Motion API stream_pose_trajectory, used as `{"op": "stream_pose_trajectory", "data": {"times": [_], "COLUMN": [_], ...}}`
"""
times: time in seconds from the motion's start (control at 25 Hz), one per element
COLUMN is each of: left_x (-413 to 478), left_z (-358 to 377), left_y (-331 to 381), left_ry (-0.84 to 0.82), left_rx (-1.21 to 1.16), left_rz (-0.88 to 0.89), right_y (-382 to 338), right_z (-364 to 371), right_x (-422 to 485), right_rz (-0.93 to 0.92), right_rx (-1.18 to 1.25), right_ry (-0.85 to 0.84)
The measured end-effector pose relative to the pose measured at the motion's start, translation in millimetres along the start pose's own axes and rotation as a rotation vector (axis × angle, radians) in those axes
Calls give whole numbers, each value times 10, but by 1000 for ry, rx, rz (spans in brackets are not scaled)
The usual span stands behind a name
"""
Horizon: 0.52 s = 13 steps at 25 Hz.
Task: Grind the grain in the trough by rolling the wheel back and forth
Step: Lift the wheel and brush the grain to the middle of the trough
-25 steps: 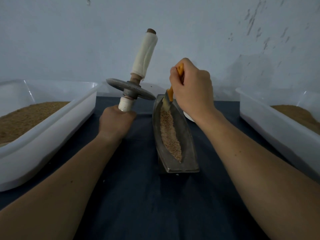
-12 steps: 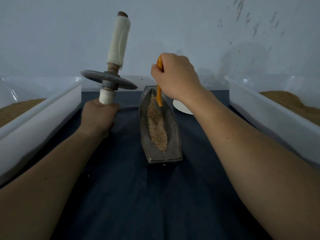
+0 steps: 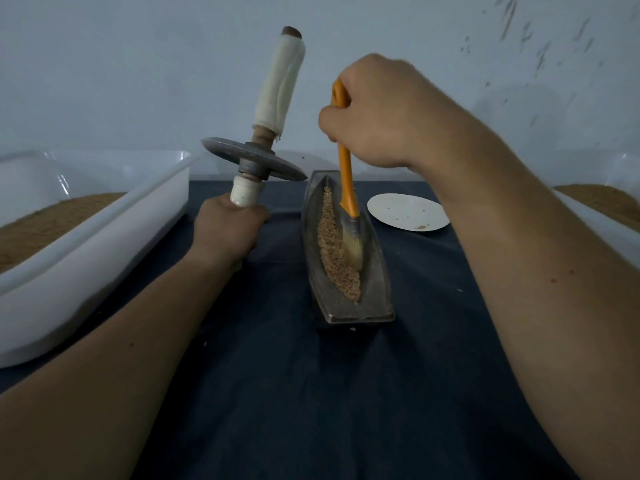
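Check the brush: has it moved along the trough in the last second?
Yes. The brush, gripped by the right hand, has swept from the far end of the trough to about its middle, toward the person.

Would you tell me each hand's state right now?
Left hand: grips the white handle of the grey metal wheel.
Right hand: grips the orange-handled brush.

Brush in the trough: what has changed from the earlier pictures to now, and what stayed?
The right hand drew the brush along the trough toward the person; its bristles went from the far end to the middle of the grain. Nothing was taken or let go. The left hand still holds the wheel by its handle, lifted beside the trough.
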State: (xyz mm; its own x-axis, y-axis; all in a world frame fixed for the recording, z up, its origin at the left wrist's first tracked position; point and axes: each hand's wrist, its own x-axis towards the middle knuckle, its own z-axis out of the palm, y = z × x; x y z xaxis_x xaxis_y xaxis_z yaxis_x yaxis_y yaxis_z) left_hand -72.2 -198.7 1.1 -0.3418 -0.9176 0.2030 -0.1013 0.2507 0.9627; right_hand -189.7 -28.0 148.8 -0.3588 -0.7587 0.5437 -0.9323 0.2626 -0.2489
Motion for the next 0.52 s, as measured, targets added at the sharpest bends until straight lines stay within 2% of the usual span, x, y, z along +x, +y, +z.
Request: {"op": "stream_pose_trajectory", "data": {"times": [0.12, 0.36, 0.52], "left_x": [-4, -20, -40], "left_z": [13, 13, 16], "left_y": [6, 18, 46], "left_ry": [-9, -17, -14], "left_rx": [-2, 19, 23], "left_rz": [8, 16, 11], "right_y": [0, -43, -266], "right_z": [151, -50, -245], "right_x": [-13, -39, -208], "right_rz": [27, 34, -36], "right_rx": [-29, 42, 122], "right_ry": [-49, 97, -9]}}
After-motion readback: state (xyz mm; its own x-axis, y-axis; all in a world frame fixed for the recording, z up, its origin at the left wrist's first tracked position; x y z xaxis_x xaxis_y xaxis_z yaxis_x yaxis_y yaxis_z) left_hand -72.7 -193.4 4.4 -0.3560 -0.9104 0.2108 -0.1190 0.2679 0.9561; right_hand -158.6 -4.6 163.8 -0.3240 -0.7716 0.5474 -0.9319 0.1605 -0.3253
